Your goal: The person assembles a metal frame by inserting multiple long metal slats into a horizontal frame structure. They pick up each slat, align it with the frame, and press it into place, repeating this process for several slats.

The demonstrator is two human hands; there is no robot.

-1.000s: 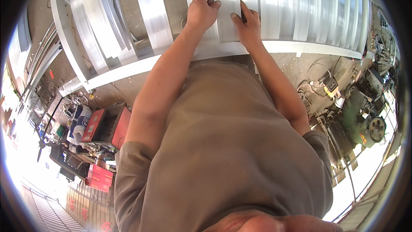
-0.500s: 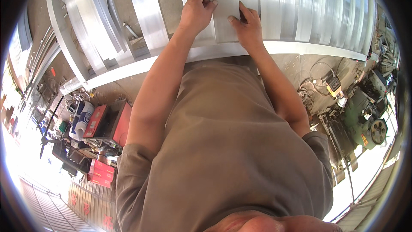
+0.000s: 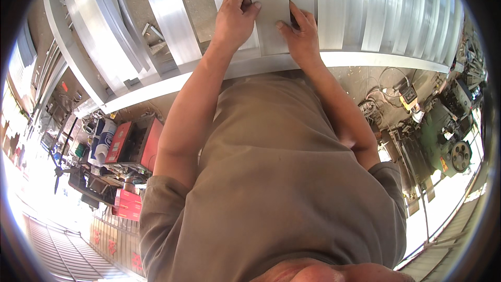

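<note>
Both my hands rest on a row of broad silvery metal slats laid side by side. My left hand (image 3: 236,20) lies over a seam beside a flat slat (image 3: 271,34), its index finger stretched away from me and its thumb apart. The remaining fingers are mostly hidden. On the same slat, farther right, my right hand (image 3: 302,31) has thumb and index finger spread, with a dark gap between them. I see no object in either hand. A pale metal rail (image 3: 360,58) runs under the slats' near ends, close to my body.
Wide gaps separate the slats at left, around a spaced slat (image 3: 169,10). Behind the rail, lower left, stand a red machine case (image 3: 119,143) and red boxes (image 3: 127,204). At right are a yellow tool (image 3: 408,96) with cables and a green machine (image 3: 436,141) with a wheel.
The view has shifted slightly, moving the left-hand slats and rail leftward in the picture. My hands keep nearly the same pose on the slats.
</note>
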